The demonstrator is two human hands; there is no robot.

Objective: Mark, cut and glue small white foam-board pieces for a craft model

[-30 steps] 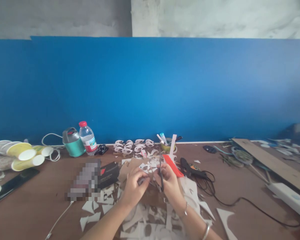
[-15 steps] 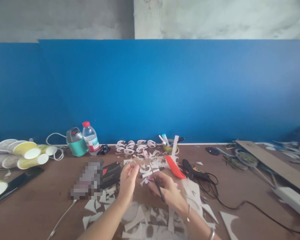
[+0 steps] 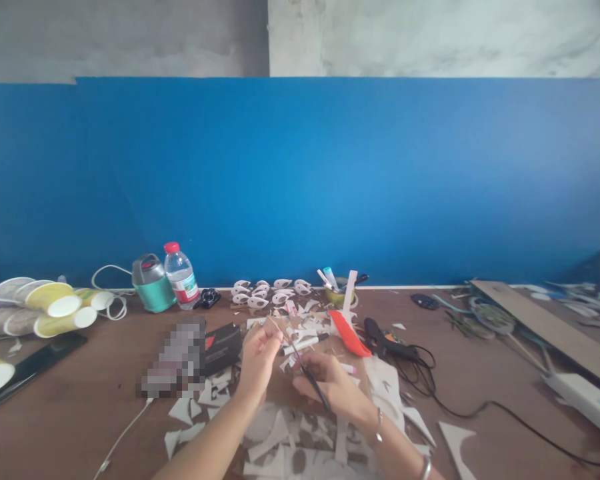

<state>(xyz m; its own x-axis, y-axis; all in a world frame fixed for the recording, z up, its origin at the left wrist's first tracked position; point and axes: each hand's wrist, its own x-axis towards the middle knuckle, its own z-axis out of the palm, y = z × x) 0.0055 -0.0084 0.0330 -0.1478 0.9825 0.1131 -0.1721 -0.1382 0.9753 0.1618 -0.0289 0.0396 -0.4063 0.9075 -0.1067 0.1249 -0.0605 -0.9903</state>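
Note:
My left hand [image 3: 258, 358] pinches a small tan piece [image 3: 275, 324], too small to tell its kind. My right hand [image 3: 333, 385] is wrapped round dark-handled scissors [image 3: 313, 383], whose blades point up and left to the fingertips of my left hand. Whether the blades touch the tan piece is unclear. Below and around both hands lie white paper scraps [image 3: 280, 433]. Beyond them are a black-tipped white marker [image 3: 303, 345] and more scraps.
Several white eye-shaped cutouts [image 3: 257, 303] sit by the blue partition [image 3: 300, 180]. On the right are a red curved piece [image 3: 349, 335], a black corded tool [image 3: 387, 343] and a power strip [image 3: 585, 403]. A water bottle [image 3: 181, 280] and paper cups [image 3: 63, 303] stand and lie left.
The scissors in my right hand have swung left, bringing their blades closer to my left fingertips. My left hand has shifted slightly to the right.

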